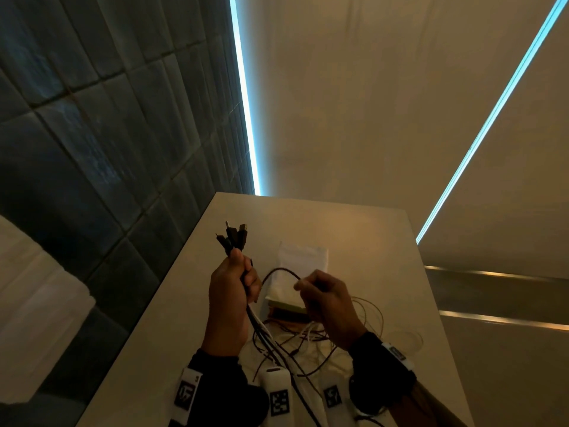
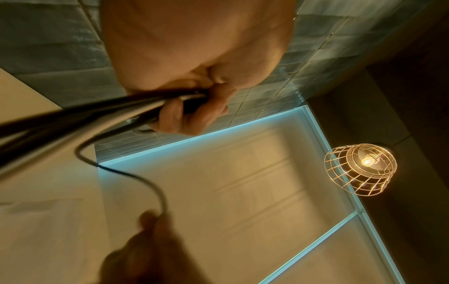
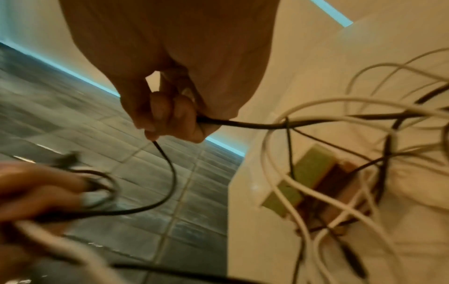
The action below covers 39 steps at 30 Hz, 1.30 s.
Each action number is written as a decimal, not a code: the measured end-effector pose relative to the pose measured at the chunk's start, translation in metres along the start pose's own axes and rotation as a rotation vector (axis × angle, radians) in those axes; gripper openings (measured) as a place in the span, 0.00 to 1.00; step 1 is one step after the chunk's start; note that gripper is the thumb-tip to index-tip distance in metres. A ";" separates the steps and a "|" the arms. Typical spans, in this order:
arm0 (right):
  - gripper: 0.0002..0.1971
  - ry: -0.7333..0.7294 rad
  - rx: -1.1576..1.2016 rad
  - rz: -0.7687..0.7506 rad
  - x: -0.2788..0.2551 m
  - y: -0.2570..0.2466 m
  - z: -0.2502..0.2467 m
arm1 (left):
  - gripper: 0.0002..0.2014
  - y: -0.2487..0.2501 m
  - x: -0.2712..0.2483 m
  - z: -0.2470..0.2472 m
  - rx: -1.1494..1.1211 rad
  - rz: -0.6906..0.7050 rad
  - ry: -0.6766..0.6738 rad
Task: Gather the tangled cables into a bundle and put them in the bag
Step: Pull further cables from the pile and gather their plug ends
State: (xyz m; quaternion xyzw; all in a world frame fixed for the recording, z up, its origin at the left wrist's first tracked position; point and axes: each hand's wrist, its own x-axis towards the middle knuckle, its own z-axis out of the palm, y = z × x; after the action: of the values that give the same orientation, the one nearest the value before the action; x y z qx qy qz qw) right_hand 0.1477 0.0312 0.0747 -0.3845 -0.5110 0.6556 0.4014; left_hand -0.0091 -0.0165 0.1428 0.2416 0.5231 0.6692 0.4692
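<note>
1. Gripping a bunch of cables (image 1: 246,300) in a fist, the left hand (image 1: 229,291) is raised above the table (image 1: 385,241), fingers curled tight round them
2. Black plugs (image 1: 233,237) of that bunch stick up out of the top of the fist; the rest of the strands hang down from under it
3. Left wrist view: same fist (image 2: 194,76) closed on dark cables (image 2: 97,113) and one pale one, running out to the left edge
4. Right hand (image 1: 331,300) is just right of the left one, fingers curled, pinching a single dark cable (image 1: 281,272)
5. That dark cable arcs in a loop from the right fingers across to the left fist
6. Right wrist view: fingers (image 3: 170,115) clenched round the dark cable (image 3: 243,124), which goes on right into the tangle
7. Loose tangle (image 1: 308,337) of white and dark strands lies on the table under and between the wrists, spreading out to the right
8. White bag (image 1: 303,257) lies flat on the table beyond the hands, with no cables in it that can be seen
9. Small green-edged box (image 1: 286,305) sits at the near end of the bag, partly behind the right hand; strands cross over it in the right wrist view (image 3: 313,165)
10. Dark tiled wall (image 1: 107,118) on the left, cage lamp (image 2: 359,169) lit overhead
</note>
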 end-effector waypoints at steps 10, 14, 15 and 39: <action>0.05 -0.319 0.051 -0.074 -0.016 -0.029 0.025 | 0.20 0.011 -0.011 0.007 -0.242 -0.208 -0.194; 0.06 -0.327 0.076 -0.011 -0.016 -0.009 0.016 | 0.18 0.015 -0.011 0.009 -0.334 -0.165 -0.295; 0.07 -0.327 0.062 -0.004 -0.016 -0.005 0.014 | 0.18 0.015 -0.011 0.009 -0.347 -0.154 -0.310; 0.12 -0.114 -0.377 0.130 0.004 0.083 -0.027 | 0.19 0.012 -0.005 -0.007 -0.206 -0.019 -0.128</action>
State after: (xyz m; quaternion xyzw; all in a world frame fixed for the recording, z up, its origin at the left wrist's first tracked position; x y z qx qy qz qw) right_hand 0.1593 0.0316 -0.0120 -0.4473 -0.6207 0.5936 0.2495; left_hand -0.0173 -0.0245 0.1522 0.2294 0.4227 0.6983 0.5301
